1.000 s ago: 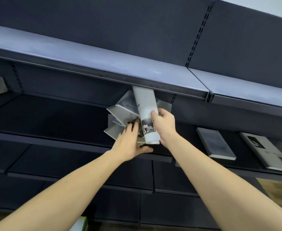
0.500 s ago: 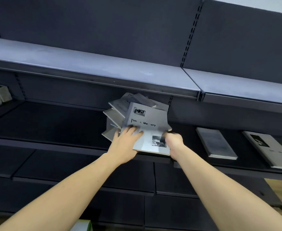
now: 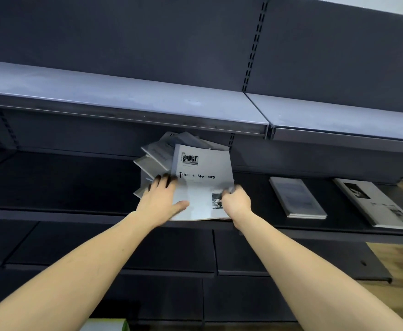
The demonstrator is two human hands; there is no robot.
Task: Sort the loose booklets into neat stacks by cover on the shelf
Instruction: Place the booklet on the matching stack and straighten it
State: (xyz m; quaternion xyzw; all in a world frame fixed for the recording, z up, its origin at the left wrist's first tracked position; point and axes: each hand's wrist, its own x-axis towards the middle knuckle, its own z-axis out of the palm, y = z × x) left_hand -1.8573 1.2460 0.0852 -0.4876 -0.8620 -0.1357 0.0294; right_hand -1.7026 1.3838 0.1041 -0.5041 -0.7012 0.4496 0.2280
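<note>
Pinching the "Time & Memory" booklet [image 3: 201, 180] at its lower right corner with my right hand [image 3: 235, 202], left hand [image 3: 162, 199] spread flat on the loose pile [image 3: 156, 156] at the shelf [image 3: 59, 187] front edge, I judge I'm mid-sort, needing to lift it clear next.

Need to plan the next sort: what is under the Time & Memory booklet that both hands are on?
Under the Time & Memory booklet lies a fanned pile of grey booklets, corners poking out left and behind. Their covers are mostly hidden, as is their count. The left hand lies across both; the right hand grips its right edge.
</note>
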